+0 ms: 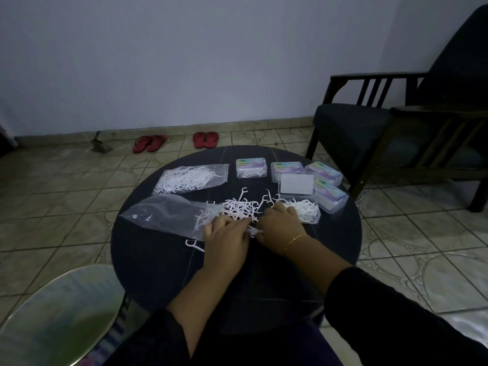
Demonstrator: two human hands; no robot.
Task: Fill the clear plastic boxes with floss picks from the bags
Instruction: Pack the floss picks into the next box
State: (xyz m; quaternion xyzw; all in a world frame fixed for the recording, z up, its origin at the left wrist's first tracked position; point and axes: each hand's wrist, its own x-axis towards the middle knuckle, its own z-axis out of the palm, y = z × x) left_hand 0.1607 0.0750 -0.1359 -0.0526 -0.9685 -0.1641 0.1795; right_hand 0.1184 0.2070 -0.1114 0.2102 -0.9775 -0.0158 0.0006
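White plastic floss picks (254,229) are pinched between the two hands at the near edge of the loose pile (241,207) — the left hand (227,240) and right hand (280,228) each curl their fingers in on a small bunch, though how many picks each grip has is hidden. To do this well, I judge the bunch should be squared so the picks lie parallel before lifting. The open clear box (303,211) lies touching the right hand's far side — part full — on the dark tabletop (158,273).
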